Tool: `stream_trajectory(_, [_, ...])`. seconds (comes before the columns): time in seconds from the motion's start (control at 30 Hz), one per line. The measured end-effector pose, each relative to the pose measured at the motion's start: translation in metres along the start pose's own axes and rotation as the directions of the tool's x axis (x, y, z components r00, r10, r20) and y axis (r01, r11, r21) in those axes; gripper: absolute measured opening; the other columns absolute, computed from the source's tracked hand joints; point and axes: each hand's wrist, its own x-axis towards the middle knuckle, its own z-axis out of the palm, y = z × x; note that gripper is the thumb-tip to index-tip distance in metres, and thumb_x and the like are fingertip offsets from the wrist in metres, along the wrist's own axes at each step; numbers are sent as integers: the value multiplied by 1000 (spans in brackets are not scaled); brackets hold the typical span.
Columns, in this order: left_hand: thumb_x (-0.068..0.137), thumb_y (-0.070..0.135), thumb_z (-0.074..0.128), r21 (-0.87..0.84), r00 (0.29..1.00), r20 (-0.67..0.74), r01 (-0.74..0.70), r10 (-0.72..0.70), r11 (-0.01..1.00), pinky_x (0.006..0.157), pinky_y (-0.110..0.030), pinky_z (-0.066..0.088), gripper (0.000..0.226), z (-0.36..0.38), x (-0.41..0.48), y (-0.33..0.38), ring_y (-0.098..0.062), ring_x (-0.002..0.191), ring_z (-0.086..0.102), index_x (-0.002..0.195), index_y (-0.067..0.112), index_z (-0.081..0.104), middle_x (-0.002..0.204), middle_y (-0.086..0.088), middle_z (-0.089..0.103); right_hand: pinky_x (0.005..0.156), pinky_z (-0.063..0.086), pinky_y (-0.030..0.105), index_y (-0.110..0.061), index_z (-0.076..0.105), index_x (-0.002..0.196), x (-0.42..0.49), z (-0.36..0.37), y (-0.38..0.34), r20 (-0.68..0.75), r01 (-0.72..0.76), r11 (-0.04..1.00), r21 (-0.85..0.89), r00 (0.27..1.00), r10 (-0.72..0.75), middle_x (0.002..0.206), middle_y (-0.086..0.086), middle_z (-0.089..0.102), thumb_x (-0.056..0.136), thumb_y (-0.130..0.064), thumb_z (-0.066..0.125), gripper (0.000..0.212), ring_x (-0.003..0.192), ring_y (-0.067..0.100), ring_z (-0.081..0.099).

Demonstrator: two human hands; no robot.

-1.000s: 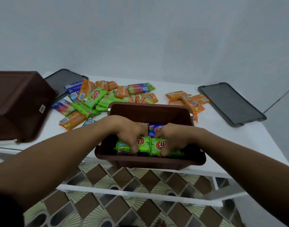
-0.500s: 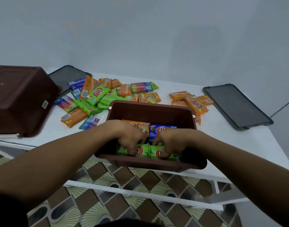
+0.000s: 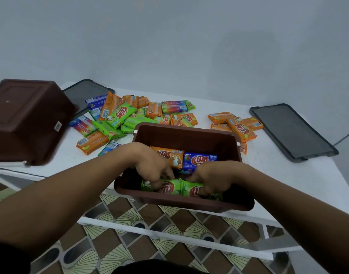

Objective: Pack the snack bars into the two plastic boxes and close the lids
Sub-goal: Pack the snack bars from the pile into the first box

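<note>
Far left we've got the second brown box [image 3: 25,119] tipped over, bottom facing us, sitting on the white table [image 3: 284,175]. Just behind it is a dark grey lid [image 3: 84,93]. Next over is the big loose pile of snack bars [image 3: 130,115], orange, green and a few blue ones, all still out on the table.

Front and centre is the open brown box [image 3: 185,135], hanging a bit over the table's near edge. Both our hands are down inside it. Our left hand [image 3: 151,165] is clamped on a green bar [image 3: 165,187], and our right hand [image 3: 211,178] is gripping another green bar [image 3: 191,191] right next to it, the two touching end to end along the near wall. Behind them an orange bar [image 3: 169,155] and a blue bar [image 3: 199,160] sit side by side.

Further right there's a smaller heap of orange bars [image 3: 236,125], then the other dark lid [image 3: 292,131] lying flat.
</note>
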Motion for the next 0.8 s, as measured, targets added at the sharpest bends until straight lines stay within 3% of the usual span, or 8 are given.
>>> stream_trajectory(0.2, [96,25,66,-57,1000,15,17,-16,998,117,-41,39,69,-1,2,-2,-19,141,45,158,25,36,156,3,46,68,41,24,-16,51,144,0,0,4,-8,0,997,73,1000,1,97,-4,61,98,-29,60,48,87,14,57])
stream_trajectory(0.3, [98,24,67,-160,999,-45,-30,23,987,113,-29,39,70,-7,-2,-5,-14,142,45,159,20,34,157,3,45,84,49,27,-17,48,147,-7,-6,6,-35,-8,990,141,999,14,127,1,65,97,-34,63,55,108,14,60])
stream_trajectory(0.4, [97,19,69,-249,970,-234,-133,74,959,95,-28,54,47,-23,-15,-10,-11,115,66,142,20,57,136,3,66,99,51,32,-16,55,143,-17,-17,13,-183,30,964,262,983,19,129,-2,66,99,-30,60,46,117,15,60])
stream_trajectory(0.5, [96,14,69,-286,875,-479,-236,76,929,82,-32,59,20,-37,-24,-9,-20,92,73,116,17,71,102,0,78,91,54,29,-22,66,132,-26,-28,18,-398,90,938,334,916,54,113,-14,68,100,-24,59,33,104,9,64])
stream_trajectory(0.6, [100,13,62,-330,757,-653,-331,39,884,74,-35,60,10,-43,-22,3,-28,83,75,104,11,71,87,-7,77,83,58,32,-26,73,120,-33,-37,23,-548,131,913,386,829,113,99,-15,74,99,-22,61,24,94,6,70])
stream_trajectory(0.7, [98,15,65,-313,642,-767,-377,3,872,67,-35,58,7,-50,-15,15,-25,71,74,96,11,71,78,-7,76,85,59,38,-23,76,108,-38,-45,27,-647,218,868,446,749,144,88,-10,77,96,-20,64,17,81,5,73])
stream_trajectory(0.8, [90,14,75,-320,506,-859,-426,-71,846,60,-27,55,4,-61,-14,23,-16,61,69,89,12,73,70,-5,74,78,59,33,-21,77,93,-48,-53,32,-744,282,844,457,642,188,77,-7,76,92,-16,71,8,71,9,72])
